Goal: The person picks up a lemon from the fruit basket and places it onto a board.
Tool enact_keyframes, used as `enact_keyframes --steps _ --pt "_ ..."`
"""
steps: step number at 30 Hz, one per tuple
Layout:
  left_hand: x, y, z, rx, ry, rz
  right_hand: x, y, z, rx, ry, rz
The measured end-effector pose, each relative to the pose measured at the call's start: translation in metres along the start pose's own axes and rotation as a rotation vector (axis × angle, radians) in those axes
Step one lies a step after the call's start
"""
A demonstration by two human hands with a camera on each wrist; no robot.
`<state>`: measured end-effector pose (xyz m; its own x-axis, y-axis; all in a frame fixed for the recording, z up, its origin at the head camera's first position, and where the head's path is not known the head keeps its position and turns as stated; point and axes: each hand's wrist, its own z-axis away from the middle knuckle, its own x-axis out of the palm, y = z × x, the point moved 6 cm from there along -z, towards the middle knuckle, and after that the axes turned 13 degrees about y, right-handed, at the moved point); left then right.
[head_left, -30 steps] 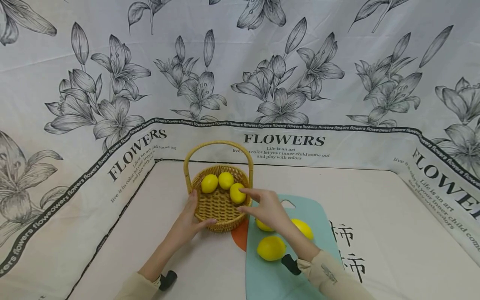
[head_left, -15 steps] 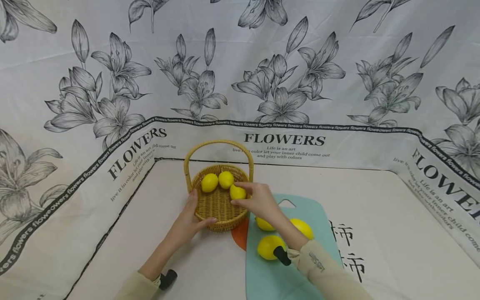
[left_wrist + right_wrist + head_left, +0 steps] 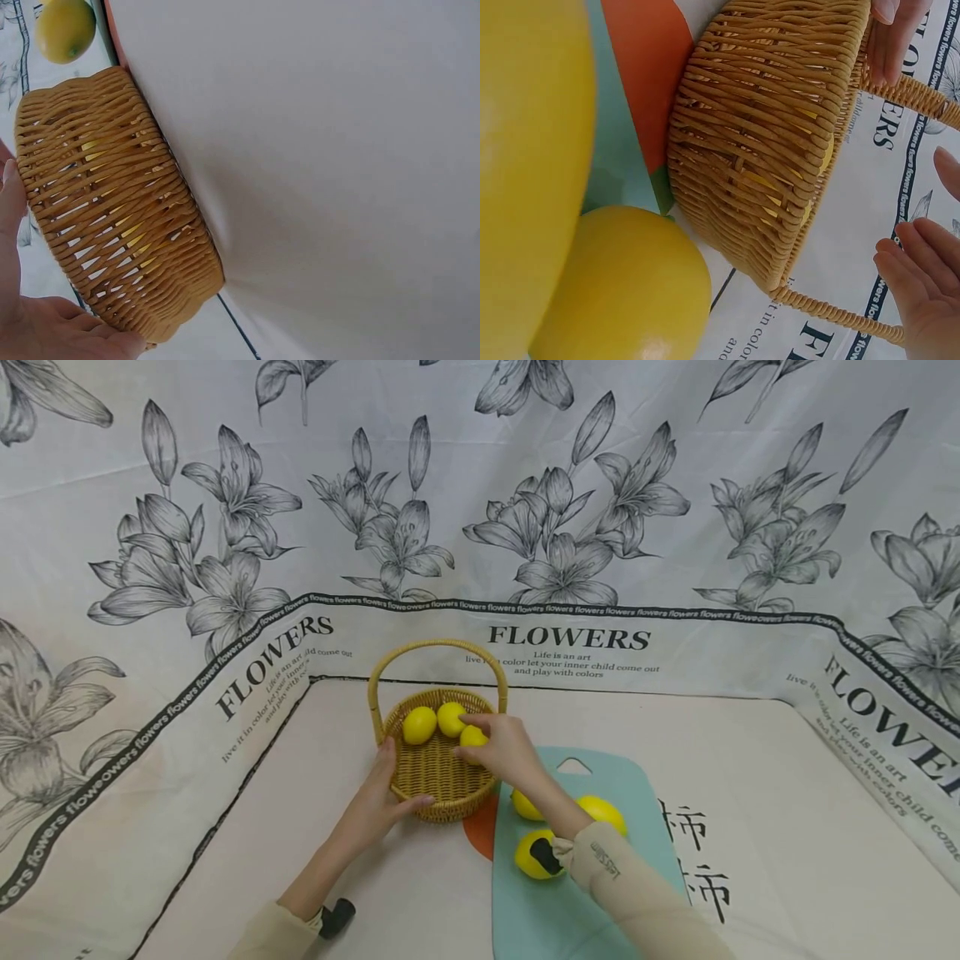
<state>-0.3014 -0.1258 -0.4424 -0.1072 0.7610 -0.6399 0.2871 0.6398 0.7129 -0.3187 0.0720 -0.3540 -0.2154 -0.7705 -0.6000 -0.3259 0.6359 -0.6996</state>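
Observation:
A woven basket (image 3: 432, 781) with a tall arched handle stands at centre left in the head view. My left hand (image 3: 372, 803) holds its near left side, thumb along the front rim. Two yellow lemons, a left lemon (image 3: 419, 725) and a middle lemon (image 3: 450, 719), lie at the back inside. My right hand (image 3: 513, 750) reaches over the right rim, thumb and finger spread on either side of a third lemon (image 3: 472, 737) and partly covering it. In the right wrist view, the right hand's fingers (image 3: 915, 266) are extended and apart from the thumb.
A light teal cutting board (image 3: 577, 906) lies right of the basket. Several lemons rest on it, among them a front lemon (image 3: 531, 853) and a right lemon (image 3: 604, 815). An orange patch (image 3: 480, 832) shows between board and basket. A flower-printed cloth (image 3: 570, 568) rises behind.
My right hand has moved left and slightly away from me, further over the basket. The lemon beside its fingers has shifted slightly toward the back. My left hand stays put on the basket.

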Motion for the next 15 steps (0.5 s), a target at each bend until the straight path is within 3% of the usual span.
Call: enact_keyframes --steps 15 --pt "0.000 0.000 -0.001 0.009 0.007 0.006 0.019 0.004 -0.014 0.041 0.050 0.002"
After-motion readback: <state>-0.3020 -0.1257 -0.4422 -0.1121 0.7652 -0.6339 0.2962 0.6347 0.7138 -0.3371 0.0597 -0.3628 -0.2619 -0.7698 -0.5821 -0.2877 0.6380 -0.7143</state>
